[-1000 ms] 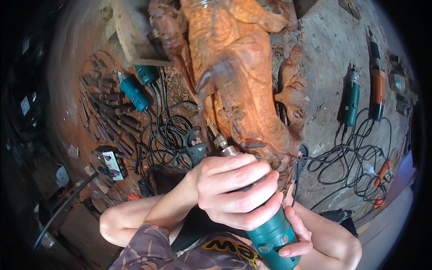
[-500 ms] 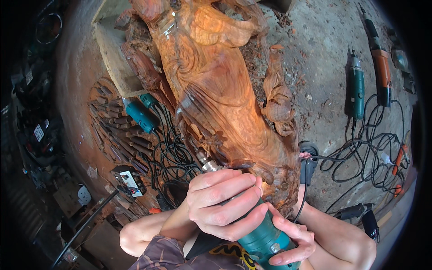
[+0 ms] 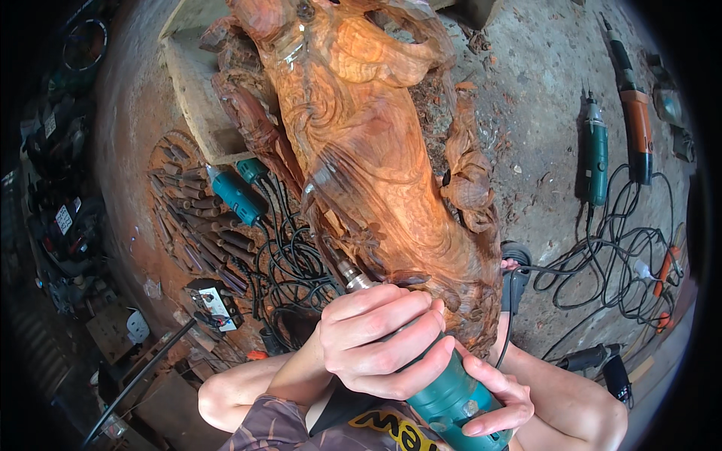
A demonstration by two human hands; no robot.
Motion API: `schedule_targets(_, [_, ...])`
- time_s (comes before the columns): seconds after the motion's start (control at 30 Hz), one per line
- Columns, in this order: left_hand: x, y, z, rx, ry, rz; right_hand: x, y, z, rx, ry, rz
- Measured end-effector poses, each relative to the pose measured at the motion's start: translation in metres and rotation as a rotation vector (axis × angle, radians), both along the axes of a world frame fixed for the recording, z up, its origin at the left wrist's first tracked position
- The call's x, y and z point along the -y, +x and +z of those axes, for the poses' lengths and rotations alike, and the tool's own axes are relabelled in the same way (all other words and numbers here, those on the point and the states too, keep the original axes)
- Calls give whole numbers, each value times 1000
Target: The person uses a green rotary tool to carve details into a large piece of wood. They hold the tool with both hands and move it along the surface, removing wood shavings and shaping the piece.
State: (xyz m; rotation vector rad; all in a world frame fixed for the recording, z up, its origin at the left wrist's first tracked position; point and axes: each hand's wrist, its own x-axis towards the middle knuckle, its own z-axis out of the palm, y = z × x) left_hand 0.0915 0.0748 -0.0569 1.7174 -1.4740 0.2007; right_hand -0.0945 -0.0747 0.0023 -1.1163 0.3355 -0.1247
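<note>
A green die grinder [image 3: 451,398] lies slantwise in both my hands, its metal collet [image 3: 358,279] pointing up and left. My left hand [image 3: 383,342] wraps round its front part, just behind the collet. Farther back, my right hand [image 3: 500,398] grips the grinder's body from the right side. Before me lies a large reddish-brown wood carving [image 3: 376,165] with swirling relief lines. The grinder's tip meets the lower left edge of the carving; I cannot tell whether it touches the wood. My left fingers partly hide the grinder's front.
Many-handled chisels [image 3: 199,210] lie in a fan at left, beside a teal power tool [image 3: 235,197] and tangled black cords [image 3: 289,263]. A wooden box [image 3: 197,120] stands behind them. At right rest a green grinder [image 3: 596,154], an orange one [image 3: 638,128] and looped cables [image 3: 602,263].
Both hands and the grinder have shifted slightly right and down. The carving and tools on the floor show a small shift in the view; the grip is the same.
</note>
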Motion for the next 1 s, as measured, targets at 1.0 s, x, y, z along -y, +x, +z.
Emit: schedule_targets(1.0, [-4, -5, -3, -20, -73, -2, 24, 11, 28, -247, 206, 325])
